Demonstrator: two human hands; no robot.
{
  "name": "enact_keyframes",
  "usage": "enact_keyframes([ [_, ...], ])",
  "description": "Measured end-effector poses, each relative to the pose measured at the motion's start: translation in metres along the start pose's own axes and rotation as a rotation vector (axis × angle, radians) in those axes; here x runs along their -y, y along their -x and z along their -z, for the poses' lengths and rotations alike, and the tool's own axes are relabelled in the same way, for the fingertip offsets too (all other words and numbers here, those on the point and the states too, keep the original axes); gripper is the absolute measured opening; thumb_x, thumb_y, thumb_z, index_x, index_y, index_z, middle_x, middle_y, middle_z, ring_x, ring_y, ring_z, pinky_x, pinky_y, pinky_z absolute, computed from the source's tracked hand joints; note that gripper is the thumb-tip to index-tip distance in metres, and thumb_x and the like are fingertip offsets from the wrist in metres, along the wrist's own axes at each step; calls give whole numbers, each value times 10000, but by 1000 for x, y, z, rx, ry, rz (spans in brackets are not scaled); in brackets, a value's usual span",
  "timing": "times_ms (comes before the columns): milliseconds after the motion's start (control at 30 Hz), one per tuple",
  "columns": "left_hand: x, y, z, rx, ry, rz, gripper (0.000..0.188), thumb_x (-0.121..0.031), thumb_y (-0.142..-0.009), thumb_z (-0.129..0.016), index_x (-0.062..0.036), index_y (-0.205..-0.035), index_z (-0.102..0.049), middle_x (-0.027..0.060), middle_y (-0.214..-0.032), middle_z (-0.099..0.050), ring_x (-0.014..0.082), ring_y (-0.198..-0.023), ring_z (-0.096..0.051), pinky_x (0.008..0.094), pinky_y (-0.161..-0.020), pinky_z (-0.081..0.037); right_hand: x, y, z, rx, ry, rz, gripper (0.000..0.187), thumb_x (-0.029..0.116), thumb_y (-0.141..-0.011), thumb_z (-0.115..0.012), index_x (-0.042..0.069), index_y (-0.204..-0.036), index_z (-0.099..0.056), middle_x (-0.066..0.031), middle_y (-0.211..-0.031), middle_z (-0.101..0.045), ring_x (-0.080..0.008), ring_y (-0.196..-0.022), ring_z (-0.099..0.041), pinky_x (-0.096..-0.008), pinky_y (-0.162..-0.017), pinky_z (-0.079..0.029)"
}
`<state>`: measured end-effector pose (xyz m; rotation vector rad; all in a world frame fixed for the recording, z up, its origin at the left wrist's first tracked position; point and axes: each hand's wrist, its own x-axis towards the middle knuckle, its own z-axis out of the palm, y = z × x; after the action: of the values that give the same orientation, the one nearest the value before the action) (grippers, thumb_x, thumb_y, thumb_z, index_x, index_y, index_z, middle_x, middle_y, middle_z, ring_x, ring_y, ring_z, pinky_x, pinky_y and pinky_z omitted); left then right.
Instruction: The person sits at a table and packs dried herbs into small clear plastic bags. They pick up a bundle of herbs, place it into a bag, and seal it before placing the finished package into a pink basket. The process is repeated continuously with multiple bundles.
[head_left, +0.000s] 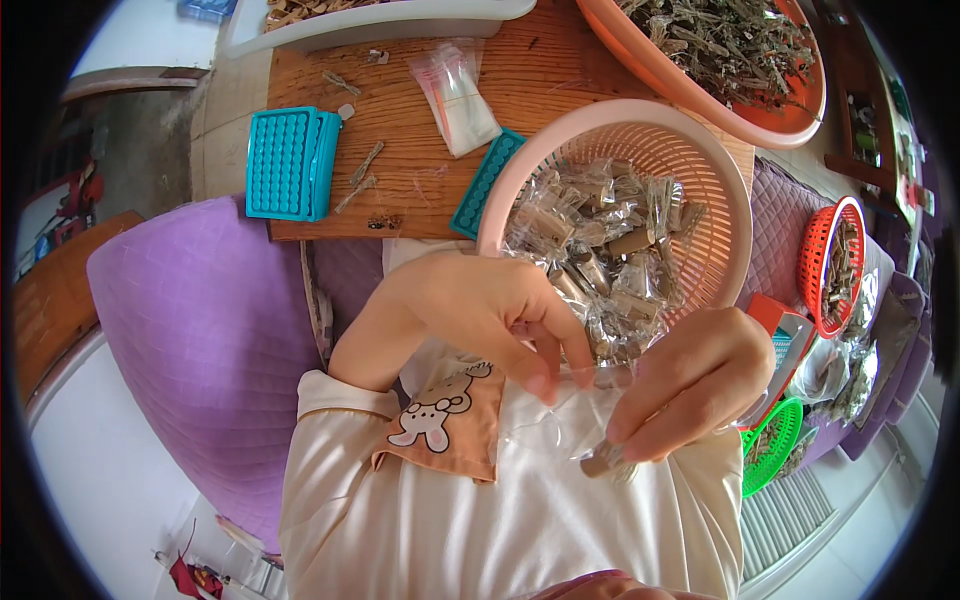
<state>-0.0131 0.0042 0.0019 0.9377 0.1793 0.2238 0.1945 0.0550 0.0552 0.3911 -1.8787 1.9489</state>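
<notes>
Cream shirt (590, 535) lies nearest; before it my right hand (695, 385) pinches a tan bundle (602, 461) at the clear bag (540, 425), inside or out I can't tell; my left hand (490, 310) grips the bag's edge, seemingly steadying it; the pink basket (640, 109) overlaps the table (385, 90) edge, probably for easy reach, teal tray (283, 165) further left, giving my wrist room

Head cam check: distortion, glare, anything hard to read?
Head view: fisheye bowing toward the rim, black corners; head view: shiny highlights on the clear packets in the pink basket; head view: the clear bag between the left hand and right hand is faint against the pale shirt.
</notes>
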Motion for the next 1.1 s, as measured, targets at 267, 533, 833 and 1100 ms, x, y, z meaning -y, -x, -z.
enact_keyframes([
  [267, -15, 5, -22, -943, -480, 65, 281, -45, -688, -708, -12, -958, -638, 59, -758, -665, 59, -662, -593, 189, -602, -433, 15, 40, -1, -715, 457, -34, 241, 118, -718, -710, -42, -876, -625, -147, -897, -579, -198, -711, -594, -269, -589, -482],
  [533, -9, 4, -28, -1215, -684, -26, 266, -55, -691, -705, -26, -947, -640, 59, -718, -665, 43, -630, -592, 162, -498, -379, -8, 13, -26, -972, 1442, -128, 293, 60, -610, -747, 35, -884, -646, -114, -888, -581, -212, -762, -595, -286, -620, -496],
  [833, -6, -3, -28, -1285, -702, -115, 206, -108, -727, -676, -50, -922, -642, 85, -743, -663, 141, -613, -642, 236, -525, -470, -7, 7, -26, -881, 1261, -264, 318, 34, -568, -732, 40, -877, -655, -80, -854, -614, -190, -726, -600, -272, -611, -498],
  [1100, -12, -5, -27, -1092, -548, -27, 298, -198, -730, -706, -42, -975, -636, 77, -772, -651, 53, -503, -486, 208, -459, -385, -23, 10, -19, -824, 1003, -355, 319, 100, -584, -745, 22, -869, -623, -106, -905, -635, -238, -779, -607, -388, -776, -462],
])
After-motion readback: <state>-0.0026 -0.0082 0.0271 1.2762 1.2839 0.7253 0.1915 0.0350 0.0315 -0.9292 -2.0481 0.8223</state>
